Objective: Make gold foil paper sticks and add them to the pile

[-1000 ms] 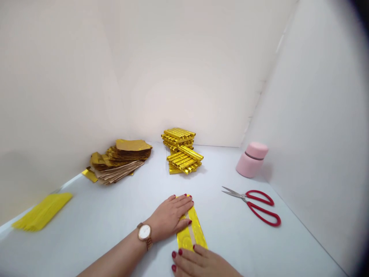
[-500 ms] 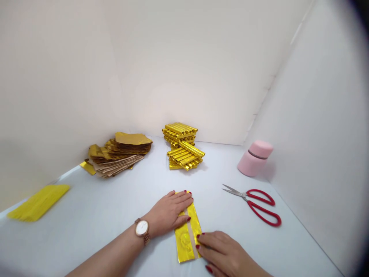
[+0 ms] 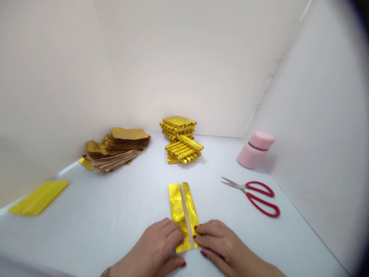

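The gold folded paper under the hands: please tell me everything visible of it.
The gold paper is a shiny foil sheet with an embossed pattern. Its two long sides are folded inward, leaving a narrow beige strip bare between them. It lies flat on the white table, lengthwise away from the person. The left hand presses its near left flap, the right hand its near right flap.

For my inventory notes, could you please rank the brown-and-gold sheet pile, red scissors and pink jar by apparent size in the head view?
1. brown-and-gold sheet pile
2. red scissors
3. pink jar
Scissors lie nearer the camera, so ranks 2 and 3 are unsure.
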A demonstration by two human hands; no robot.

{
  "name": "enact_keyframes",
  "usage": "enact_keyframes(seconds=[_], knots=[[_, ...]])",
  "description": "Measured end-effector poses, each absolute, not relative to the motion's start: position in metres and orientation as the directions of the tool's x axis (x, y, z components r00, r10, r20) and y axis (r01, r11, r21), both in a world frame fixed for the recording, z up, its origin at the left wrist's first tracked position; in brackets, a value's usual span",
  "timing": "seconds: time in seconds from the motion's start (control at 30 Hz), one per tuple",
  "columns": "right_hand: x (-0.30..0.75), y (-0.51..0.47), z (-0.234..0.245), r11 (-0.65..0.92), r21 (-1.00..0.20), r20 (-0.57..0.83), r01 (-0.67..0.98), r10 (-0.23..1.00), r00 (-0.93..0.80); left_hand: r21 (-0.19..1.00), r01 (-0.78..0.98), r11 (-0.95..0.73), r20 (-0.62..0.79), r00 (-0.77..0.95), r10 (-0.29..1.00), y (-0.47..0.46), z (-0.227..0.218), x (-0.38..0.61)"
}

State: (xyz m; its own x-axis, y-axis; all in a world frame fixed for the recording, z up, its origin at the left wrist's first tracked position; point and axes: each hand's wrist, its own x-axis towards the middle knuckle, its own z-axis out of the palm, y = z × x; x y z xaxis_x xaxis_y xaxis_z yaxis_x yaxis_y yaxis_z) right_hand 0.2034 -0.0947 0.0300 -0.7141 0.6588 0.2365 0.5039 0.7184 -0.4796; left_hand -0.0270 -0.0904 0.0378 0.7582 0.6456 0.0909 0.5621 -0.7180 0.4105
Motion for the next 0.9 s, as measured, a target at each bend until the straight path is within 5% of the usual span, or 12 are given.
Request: enact_keyframes(seconds=[0.27, 0.43, 0.63, 0.9], knots=[[0.200, -0.095, 0.028, 0.637, -0.531, 0.192, 0.559, 0.732, -0.653, 0.156, 0.527, -0.835, 0.077, 0.837, 0.542, -0.091, 0.027, -0.026], [0.199, -0.092, 0.026, 0.660, -0.486, 0.224, 0.572, 0.727, -0.649, 0.146, 0.530, -0.835, 0.139, 0.825, 0.548, -0.097, 0.039, -0.027], [0.196, -0.093, 0.013, 0.758, -0.373, 0.424, 0.535, 0.652, -0.629, 0.120, 0.545, -0.829, 0.210, 0.803, 0.558, -0.097, 0.024, -0.023], [0.196, -0.091, 0.013, 0.705, -0.453, 0.418, 0.546, 0.709, -0.568, 0.017, 0.511, -0.859, 0.351, 0.802, 0.484, -0.100, 0.023, -0.021]])
